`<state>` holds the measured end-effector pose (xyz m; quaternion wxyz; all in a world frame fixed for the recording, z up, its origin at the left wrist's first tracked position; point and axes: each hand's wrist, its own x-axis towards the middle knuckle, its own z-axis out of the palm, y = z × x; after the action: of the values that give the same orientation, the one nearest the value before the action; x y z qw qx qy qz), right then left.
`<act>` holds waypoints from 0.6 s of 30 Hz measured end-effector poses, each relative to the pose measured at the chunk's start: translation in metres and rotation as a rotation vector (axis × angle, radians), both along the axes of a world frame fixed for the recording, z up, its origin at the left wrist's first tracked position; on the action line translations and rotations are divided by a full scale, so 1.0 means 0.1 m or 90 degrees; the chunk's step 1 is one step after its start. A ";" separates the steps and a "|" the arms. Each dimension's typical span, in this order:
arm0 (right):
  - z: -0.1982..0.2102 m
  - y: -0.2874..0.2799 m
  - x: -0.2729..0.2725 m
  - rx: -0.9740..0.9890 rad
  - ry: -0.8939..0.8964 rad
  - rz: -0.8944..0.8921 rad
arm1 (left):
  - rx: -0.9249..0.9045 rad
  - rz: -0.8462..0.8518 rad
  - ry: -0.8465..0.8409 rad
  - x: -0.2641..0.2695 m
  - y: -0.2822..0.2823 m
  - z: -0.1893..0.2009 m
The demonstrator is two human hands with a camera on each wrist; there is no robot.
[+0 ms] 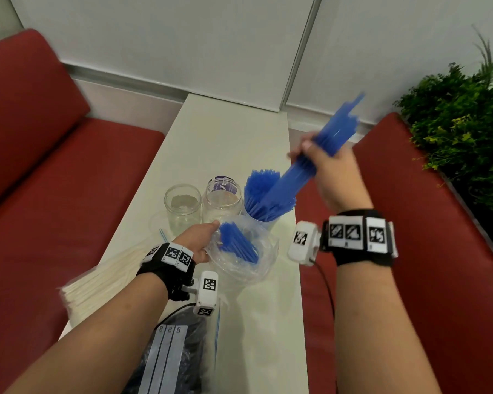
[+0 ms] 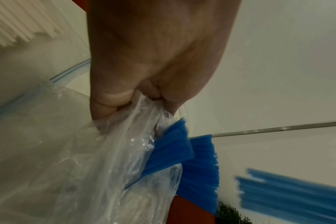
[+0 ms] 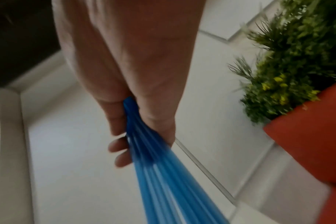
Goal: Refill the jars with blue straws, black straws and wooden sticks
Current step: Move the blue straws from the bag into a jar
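White table (image 1: 234, 132), blue straws (image 1: 333, 132) gripped in right hand (image 1: 333, 172)

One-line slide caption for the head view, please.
Right hand carries a bunch of blue straws toward the straw-filled jar; left hand holds the plastic bag.

The blue straws (image 1: 302, 172) in my right hand (image 1: 332, 172) look like smooth plastic, the bag (image 1: 248, 260) is thin, crinkled, glossy film, the jars (image 1: 182, 206) clear, probably glass, the table (image 1: 228, 132) matt.

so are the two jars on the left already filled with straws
No, in the head view the two clear jars hold no straws; only the third jar has blue straws.
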<state>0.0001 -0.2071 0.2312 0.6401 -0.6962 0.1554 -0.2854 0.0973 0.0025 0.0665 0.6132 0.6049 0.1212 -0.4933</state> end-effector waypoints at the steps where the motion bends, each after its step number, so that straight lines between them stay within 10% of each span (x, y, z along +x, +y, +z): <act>1: 0.13 -0.08 0.05 -0.009 -0.050 -0.035 | -0.001 0.000 0.003 0.00 0.00 -0.01; 18: -0.38 -0.29 0.31 0.082 -0.206 -0.389 | 0.000 -0.023 0.028 0.05 -0.10 -0.06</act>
<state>0.0309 -0.2365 0.1933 0.5841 -0.5212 0.2709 -0.5602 0.1027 -0.0074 0.0600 0.6013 0.5960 0.1236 -0.5176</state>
